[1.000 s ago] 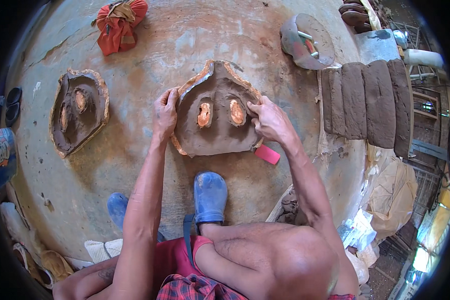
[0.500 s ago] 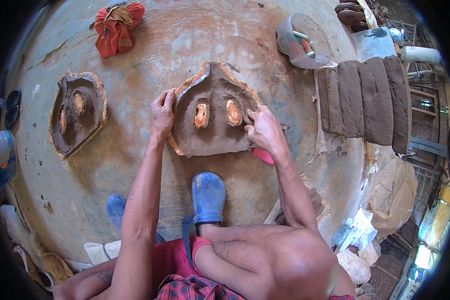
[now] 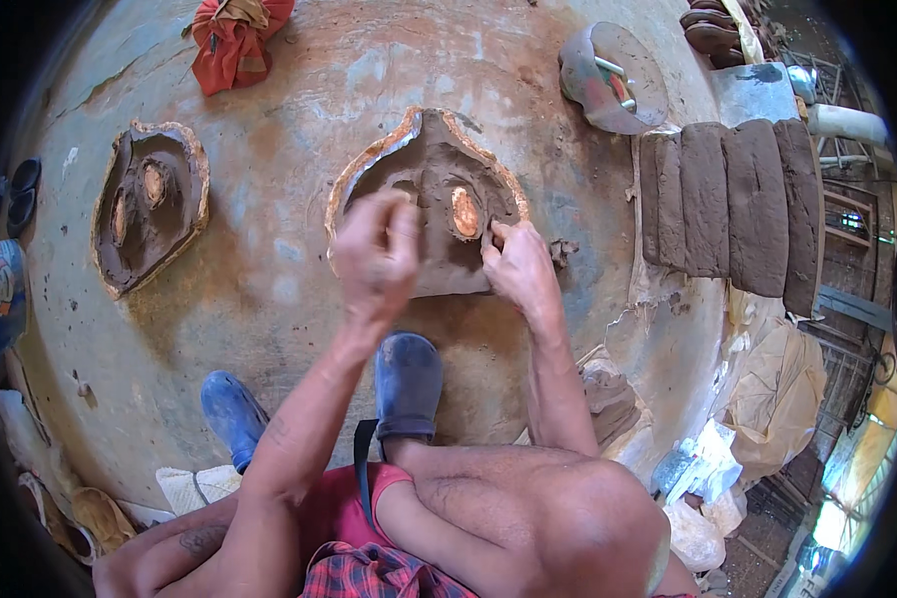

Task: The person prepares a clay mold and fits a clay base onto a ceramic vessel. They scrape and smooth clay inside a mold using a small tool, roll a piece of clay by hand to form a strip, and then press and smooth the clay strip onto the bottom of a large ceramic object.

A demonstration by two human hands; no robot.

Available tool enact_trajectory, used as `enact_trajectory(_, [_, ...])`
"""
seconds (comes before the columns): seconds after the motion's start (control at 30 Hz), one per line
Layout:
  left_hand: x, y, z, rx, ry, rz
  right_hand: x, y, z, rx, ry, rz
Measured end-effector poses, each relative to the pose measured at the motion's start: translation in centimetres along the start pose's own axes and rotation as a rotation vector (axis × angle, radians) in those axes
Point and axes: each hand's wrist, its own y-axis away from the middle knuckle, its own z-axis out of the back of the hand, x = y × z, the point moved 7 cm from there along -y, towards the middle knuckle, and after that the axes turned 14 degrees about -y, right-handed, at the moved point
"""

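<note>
A plaster-like mould (image 3: 511, 183) with a pointed top lies on the floor in front of me, lined with dark wet clay (image 3: 448, 280). An orange-white oval (image 3: 464, 212) shows through the clay on the right; its left counterpart is mostly hidden by my left hand. My left hand (image 3: 377, 249), smeared by motion, hovers over the mould's left half with fingers curled. At the right inner edge, my right hand (image 3: 520, 267) has thumb and fingers bent in on the clay beside the oval.
A second clay-lined mould (image 3: 202, 184) lies at left. Thick clay slabs (image 3: 703, 199) lie side by side at right. Farther off are a red cloth bundle (image 3: 231, 55) and a round translucent container (image 3: 580, 80). My blue clog (image 3: 409, 384) stands close below the mould.
My left hand has left the mould's left rim and swung right and inward over the clay. My right hand stays at the right side. The pink piece under the mould's lower right no longer shows.
</note>
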Motion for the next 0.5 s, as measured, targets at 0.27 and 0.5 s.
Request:
enact_trajectory(0.27, [-0.4,8.0,-8.1,0.477,-0.057,0.354,-2.3,-1.2,2.5,-0.117,-0.239,0.033])
enact_trajectory(0.5, [0.1,7.3,-9.5,0.282,-0.338,0.116,-0.2,-4.6,6.1,0.003,0.169,0.423])
